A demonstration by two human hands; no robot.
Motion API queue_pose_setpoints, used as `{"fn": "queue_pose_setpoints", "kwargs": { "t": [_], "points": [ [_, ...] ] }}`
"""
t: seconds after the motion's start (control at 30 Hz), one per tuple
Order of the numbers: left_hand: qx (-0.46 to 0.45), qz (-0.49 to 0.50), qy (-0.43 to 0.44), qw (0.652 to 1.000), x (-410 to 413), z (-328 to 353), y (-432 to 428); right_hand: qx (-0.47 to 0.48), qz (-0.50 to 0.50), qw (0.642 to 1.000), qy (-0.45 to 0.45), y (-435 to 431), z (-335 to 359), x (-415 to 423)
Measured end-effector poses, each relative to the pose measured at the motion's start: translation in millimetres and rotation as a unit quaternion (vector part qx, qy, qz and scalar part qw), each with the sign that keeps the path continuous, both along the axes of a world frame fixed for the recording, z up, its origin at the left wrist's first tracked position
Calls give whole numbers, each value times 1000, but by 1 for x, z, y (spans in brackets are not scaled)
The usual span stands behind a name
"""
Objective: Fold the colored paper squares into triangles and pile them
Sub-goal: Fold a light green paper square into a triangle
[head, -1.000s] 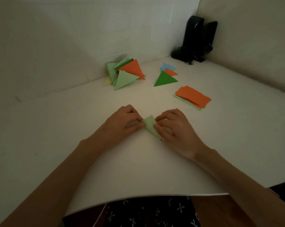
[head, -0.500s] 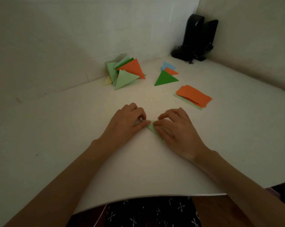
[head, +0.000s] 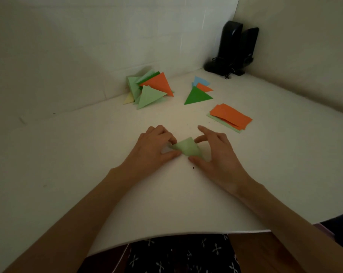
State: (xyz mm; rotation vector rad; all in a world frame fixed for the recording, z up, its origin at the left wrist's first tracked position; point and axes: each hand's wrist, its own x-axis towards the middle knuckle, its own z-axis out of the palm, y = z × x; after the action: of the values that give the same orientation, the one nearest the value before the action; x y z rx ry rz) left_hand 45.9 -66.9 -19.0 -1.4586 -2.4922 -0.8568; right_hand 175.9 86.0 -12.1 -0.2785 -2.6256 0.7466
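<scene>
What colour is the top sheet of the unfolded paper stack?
The top sheet is orange, clearest in the head view.

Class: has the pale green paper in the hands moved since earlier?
Yes: the pale green paper has risen from flat on the table, slightly toward the orange stack.
</scene>
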Motion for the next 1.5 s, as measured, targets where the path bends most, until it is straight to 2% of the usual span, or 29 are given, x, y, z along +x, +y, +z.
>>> {"fn": "queue_pose_setpoints", "kwargs": {
  "t": [0.13, 0.27, 0.4, 0.57, 0.63, 0.73, 0.8, 0.87, 0.97, 1.13, 1.3, 1.4, 1.47, 1.5],
  "points": [
    [28, -49, 22, 998, -6, 3, -7, 65, 36, 997, 14, 1, -3, 1],
    [31, -43, 3, 999, -8, 2, -5, 67, 31, 997, 12, 0, -2, -2],
    [-7, 32, -52, 998, -3, 3, 7, 71, -45, 996, 4, -1, 3, -12],
    [-44, 68, -1, 997, 2, 2, 9, 170, -126, 977, -42, -5, -3, -12],
    [-33, 36, -3, 999, 3, 4, 7, 185, -137, 972, -50, -5, -3, -11],
    [-10, -62, 14, 998, 3, 7, 1, 199, -144, 967, -63, -2, 0, -14],
    [-47, -79, 37, 995, 4, 9, -6, 207, -148, 965, -63, 0, 2, -16],
    [-104, -77, 95, 987, 7, 9, -10, 220, -145, 964, -41, -4, 3, -14],
    [-147, -57, 148, 976, 15, 8, -14, 201, -132, 970, -39, -17, 3, -11],
    [-132, -42, 182, 973, 21, 6, -20, 132, -163, 968, -135, -21, -1, -20],
    [-134, -17, 177, 975, 23, 7, -22, 9, -178, 969, -173, -4, 7, -18],
    [-138, -5, 172, 975, 25, 6, -23, 39, -176, 968, -177, 11, 7, -8],
    [-143, -1, 173, 974, 27, 7, -24, 102, -166, 974, -115, 17, 7, 1],
    [-148, 0, 176, 973, 28, 8, -24, 128, -124, 982, -61, 18, 8, 6]
  ]
}}
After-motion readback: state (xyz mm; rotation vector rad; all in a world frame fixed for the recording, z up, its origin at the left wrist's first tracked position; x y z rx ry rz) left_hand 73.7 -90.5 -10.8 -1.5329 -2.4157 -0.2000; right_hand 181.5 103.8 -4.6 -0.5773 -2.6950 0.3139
